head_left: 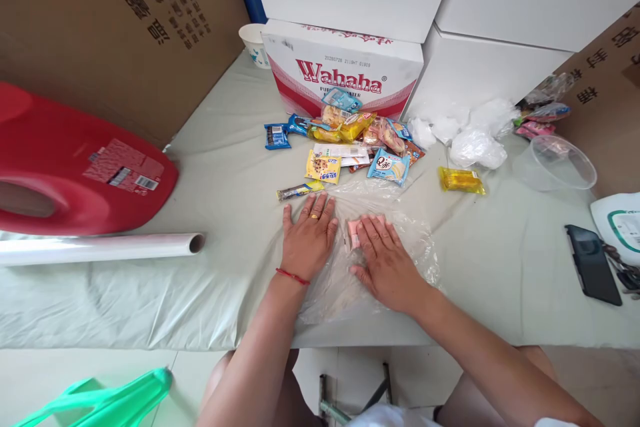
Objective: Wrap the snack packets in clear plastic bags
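My left hand [309,240] lies flat, fingers stretched out, on a clear plastic bag [350,273] spread on the table; it wears a ring and a red wrist string. My right hand [385,260] also lies flat on the bag, fingers out, partly covering a small pink snack packet [353,232] that seems to be inside the bag. Just beyond my fingertips lies a pile of snack packets [345,140], with a yellow cookie packet [323,167] and a thin dark stick packet [300,191] nearest my left hand.
A Wahaha carton [345,67] stands behind the snacks. A red jug [75,167] and a film roll [100,247] lie at left. At right are crumpled plastic bags [475,137], a yellow packet [461,180], a clear bowl [555,163] and a black phone [593,263]. Cardboard boxes ring the table.
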{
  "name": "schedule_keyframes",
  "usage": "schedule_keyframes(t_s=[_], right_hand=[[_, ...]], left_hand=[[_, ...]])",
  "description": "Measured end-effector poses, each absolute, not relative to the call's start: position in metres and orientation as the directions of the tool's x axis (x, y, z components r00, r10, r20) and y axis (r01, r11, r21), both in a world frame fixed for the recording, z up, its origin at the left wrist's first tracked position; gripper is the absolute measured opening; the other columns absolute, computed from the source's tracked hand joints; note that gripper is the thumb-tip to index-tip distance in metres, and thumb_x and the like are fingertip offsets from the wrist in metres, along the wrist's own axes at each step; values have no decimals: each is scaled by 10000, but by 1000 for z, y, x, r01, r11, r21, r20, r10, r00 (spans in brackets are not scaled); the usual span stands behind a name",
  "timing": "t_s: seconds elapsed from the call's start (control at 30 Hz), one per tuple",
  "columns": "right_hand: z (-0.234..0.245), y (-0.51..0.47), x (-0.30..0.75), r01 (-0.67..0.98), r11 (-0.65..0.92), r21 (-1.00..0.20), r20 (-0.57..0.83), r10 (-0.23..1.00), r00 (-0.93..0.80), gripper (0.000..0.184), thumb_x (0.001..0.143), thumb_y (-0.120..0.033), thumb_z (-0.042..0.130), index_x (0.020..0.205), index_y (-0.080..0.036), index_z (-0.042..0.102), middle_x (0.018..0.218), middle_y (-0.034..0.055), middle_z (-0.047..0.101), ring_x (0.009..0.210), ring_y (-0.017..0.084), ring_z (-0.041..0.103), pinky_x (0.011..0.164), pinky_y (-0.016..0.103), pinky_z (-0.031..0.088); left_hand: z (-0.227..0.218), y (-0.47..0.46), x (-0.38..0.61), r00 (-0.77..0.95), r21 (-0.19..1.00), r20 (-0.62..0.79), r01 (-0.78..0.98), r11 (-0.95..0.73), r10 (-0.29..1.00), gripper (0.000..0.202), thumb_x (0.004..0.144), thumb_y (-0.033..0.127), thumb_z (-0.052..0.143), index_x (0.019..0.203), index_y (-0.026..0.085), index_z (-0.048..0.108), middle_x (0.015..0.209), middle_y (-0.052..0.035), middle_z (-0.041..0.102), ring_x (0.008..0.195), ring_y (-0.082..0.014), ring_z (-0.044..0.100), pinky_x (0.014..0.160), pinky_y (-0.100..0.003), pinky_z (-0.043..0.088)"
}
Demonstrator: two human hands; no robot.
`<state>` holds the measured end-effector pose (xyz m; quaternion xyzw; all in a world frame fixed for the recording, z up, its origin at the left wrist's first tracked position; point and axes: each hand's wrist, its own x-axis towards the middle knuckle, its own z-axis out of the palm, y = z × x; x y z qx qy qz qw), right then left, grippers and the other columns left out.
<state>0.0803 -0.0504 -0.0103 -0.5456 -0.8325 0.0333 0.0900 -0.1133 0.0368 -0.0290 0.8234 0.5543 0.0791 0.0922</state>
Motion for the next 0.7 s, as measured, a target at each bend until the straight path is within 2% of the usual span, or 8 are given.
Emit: schedule_keyframes(t_s=[0.27, 0.4, 0.53, 0.6, 0.67, 0.7], right_hand=[[-15, -53, 60, 942, 298, -156, 98, 953, -286, 752, 1062, -490, 408, 1607, 22, 330, 1702, 257, 221, 1606, 394, 154, 1277, 580, 278], [-18, -50, 54, 953, 238, -187, 71, 971, -228, 778, 1029, -520, 439, 1643, -62, 301, 1687, 222, 296, 1595, 396, 210, 1258, 609, 320], [6, -18, 79, 947, 243, -212, 104, 969, -225, 628, 1053, -450, 399, 1592, -128, 417, 1640, 168, 425, 1525, 343, 388, 1249, 516, 363], [19, 15, 103, 961, 174, -214, 184, 974, -135, 580, 1055, -377, 394, 1523, -46, 477, 1563, 218, 501, 1458, 348, 452, 1234, 494, 364], [27, 53, 128, 975, 43, -218, 259, 966, 16, 535, 1047, -331, 400, 1505, -71, 493, 1506, 209, 541, 1403, 345, 477, 1193, 497, 386], [28, 71, 138, 978, 2, -210, 247, 968, 51, 561, 1028, -323, 444, 1535, -85, 460, 1507, 210, 532, 1390, 355, 475, 1163, 505, 404]], left_hand=[[-29, 37, -112, 362, 250, 40, 899, -361, 931, 552, 1084, 383, 249, 1603, 279, 405, 1676, -80, 375, 1571, -293, 329, 1260, -714, 109], [-28, 37, -111, 361, 254, 39, 898, -358, 932, 547, 1081, 369, 259, 1595, 273, 417, 1673, -73, 383, 1568, -292, 334, 1248, -728, 139], [-28, 38, -111, 359, 253, 33, 900, -355, 933, 551, 1082, 367, 252, 1594, 251, 420, 1675, -82, 375, 1571, -292, 326, 1246, -732, 136], [-27, 38, -111, 360, 253, 25, 900, -355, 932, 546, 1081, 368, 262, 1590, 261, 429, 1677, -80, 371, 1573, -291, 324, 1248, -726, 136], [-27, 38, -111, 361, 253, 19, 900, -354, 932, 539, 1080, 367, 272, 1584, 277, 440, 1678, -75, 371, 1574, -289, 322, 1252, -717, 142], [-26, 38, -111, 360, 253, 17, 901, -352, 933, 535, 1079, 365, 277, 1581, 285, 444, 1677, -72, 372, 1574, -289, 322, 1253, -714, 145]])
